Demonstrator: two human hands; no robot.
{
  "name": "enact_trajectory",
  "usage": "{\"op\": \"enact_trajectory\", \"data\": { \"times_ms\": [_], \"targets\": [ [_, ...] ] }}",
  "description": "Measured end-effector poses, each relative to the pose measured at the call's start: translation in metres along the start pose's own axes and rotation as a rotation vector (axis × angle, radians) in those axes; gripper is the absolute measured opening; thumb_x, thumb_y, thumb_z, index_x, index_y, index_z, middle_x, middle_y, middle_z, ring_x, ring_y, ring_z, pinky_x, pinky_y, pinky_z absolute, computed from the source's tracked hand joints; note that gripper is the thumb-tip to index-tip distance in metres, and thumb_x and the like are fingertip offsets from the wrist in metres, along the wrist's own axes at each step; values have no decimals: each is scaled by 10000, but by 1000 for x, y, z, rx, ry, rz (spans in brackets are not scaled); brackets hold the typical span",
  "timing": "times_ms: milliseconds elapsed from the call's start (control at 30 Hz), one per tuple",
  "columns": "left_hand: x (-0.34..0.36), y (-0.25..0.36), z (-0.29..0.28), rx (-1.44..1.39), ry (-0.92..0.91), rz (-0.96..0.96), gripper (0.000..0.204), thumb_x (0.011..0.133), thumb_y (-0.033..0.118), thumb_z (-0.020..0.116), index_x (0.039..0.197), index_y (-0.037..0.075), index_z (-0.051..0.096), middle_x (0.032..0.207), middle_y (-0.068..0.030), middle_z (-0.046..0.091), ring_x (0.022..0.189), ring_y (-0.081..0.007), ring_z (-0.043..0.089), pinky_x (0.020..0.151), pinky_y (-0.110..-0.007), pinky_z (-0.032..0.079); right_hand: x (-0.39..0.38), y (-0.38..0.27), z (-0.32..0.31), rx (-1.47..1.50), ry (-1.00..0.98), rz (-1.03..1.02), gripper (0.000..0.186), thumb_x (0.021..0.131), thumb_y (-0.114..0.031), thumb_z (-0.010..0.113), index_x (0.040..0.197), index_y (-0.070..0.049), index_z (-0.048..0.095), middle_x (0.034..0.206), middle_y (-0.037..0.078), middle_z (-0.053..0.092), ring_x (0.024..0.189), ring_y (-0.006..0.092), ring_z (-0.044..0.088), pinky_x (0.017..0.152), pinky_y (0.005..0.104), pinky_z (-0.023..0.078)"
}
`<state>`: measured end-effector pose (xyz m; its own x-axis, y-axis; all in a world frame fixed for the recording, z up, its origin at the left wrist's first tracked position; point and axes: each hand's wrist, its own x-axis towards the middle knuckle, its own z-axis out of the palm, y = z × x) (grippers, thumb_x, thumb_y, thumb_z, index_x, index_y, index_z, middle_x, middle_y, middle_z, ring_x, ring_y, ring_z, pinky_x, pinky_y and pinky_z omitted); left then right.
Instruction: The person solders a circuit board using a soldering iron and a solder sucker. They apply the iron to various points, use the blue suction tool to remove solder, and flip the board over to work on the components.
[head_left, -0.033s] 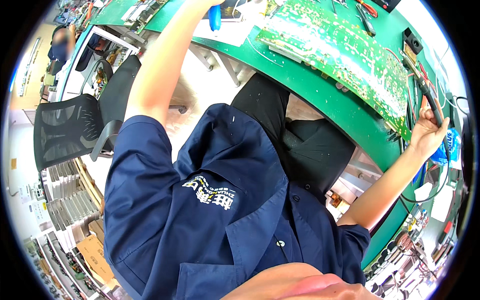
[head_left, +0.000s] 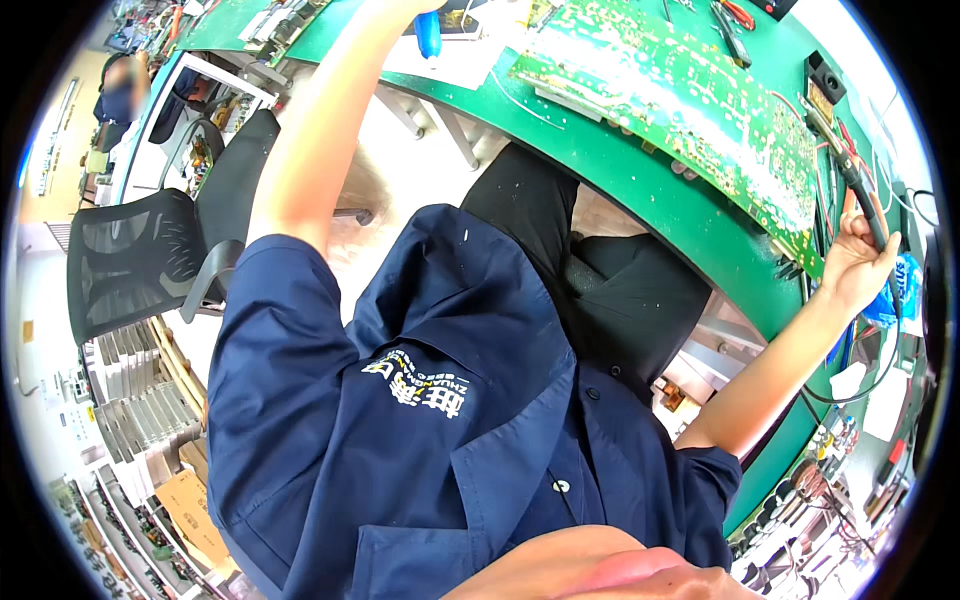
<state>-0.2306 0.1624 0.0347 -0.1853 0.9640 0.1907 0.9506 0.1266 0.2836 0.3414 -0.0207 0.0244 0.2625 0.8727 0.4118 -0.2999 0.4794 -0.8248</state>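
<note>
Green bench curves past the seated person's dark trousers. At its right end, the right hand has its fingers wrapped round a black-handled tool, whose slim metal end lies just beside the circuit board. That tool looks light and stiff, though its cord may tug; hold it by the dark grip, clear of the metal. Broad and green, the board is probably rigid but fragile, best taken by its edges. Farther off, the left hand is mostly cut off by the top edge; a blue tool projects from it, but how the fingers close I cannot tell. Compared with the earlier frame, hardly anything differs: both hands match, and the distant co-worker looks the same.
</note>
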Motion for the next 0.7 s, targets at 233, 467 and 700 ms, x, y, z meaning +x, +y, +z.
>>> {"op": "enact_trajectory", "data": {
  "times_ms": [233,467,700],
  "targets": [
    [-177,24,-24,-154,-9,672,327,809,29,651,1129,94,646,1107,-83,645,1026,-251,620,867,-324,481,1,-10,-27,-21,-16,45,636,981,-390,381,1202,187,532,764,96,580,772,210,490,807,334,408],
    [-182,16,9,-287,190,778,262,818,134,717,1067,81,655,1080,-66,633,929,-280,645,776,-347,514,9,-13,-39,70,-44,93,646,945,-421,429,1132,179,576,734,115,581,747,235,503,973,417,386],
    [-185,24,10,-141,22,688,259,872,144,683,1114,56,670,1020,-122,604,955,-275,596,809,-347,465,-2,-15,-4,97,-124,70,659,964,-408,359,1156,188,565,705,132,570,713,248,475,722,362,385]
  ]
}}
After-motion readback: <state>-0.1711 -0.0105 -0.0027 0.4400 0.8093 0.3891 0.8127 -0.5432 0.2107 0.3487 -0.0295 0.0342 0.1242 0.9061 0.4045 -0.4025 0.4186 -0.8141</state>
